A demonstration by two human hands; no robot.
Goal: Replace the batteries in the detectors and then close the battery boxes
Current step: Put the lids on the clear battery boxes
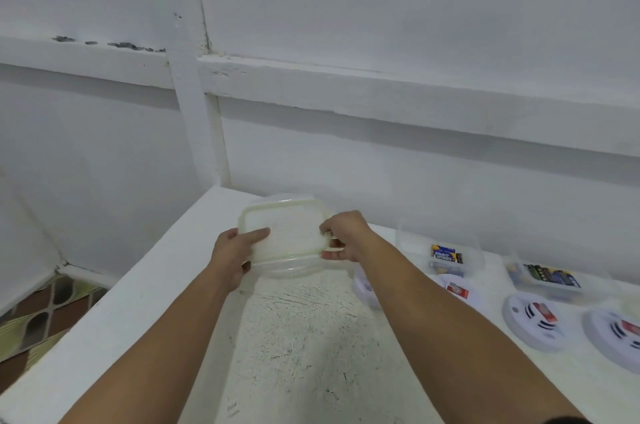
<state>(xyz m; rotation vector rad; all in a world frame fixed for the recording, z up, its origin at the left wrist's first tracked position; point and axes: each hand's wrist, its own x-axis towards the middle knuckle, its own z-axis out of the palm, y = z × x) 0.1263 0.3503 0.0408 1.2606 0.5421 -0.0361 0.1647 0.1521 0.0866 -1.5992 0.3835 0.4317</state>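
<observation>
At the far left, below the tabletop's (pixel 114 326) left edge, we see a patch of patterned floor covering (pixel 41 312) in brown, green and grey, and white walls (pixel 346 8) close off the far side. Near the far left corner of the white tabletop, our left hand (pixel 232 255) grips the near left side of a translucent lid (pixel 285 233) with a pale green seal, thumb lying flat on top and fingers curled underneath. The lid sits over a clear, shallow container (pixel 294 266), slightly blurred, and whether it is seated or just held above it we cannot tell. Our right hand (pixel 344 236) pinches the lid's right edge, fingers closed around what looks like a side clip. The right forearm (pixel 433 312) crosses in front of things behind it and hides part of a white round detector (pixel 365 286). Further right, toward the back edge, stand two open clear battery boxes: the first box (pixel 446 250) holds a yellow and blue battery pack (pixel 445 253) and a few loose cells, and the second box (pixel 550 280), near the right edge, holds a row of dark batteries (pixel 550 276). In front of them we count three more white round detectors: one (pixel 457 290) mostly hidden by the arm with a red and white label showing, one (pixel 535 319) fully in view with black vent slots and a red patch, and one (pixel 616 333) cut off by the right edge. That makes four detectors, all lying flat and apart from our hands.
</observation>
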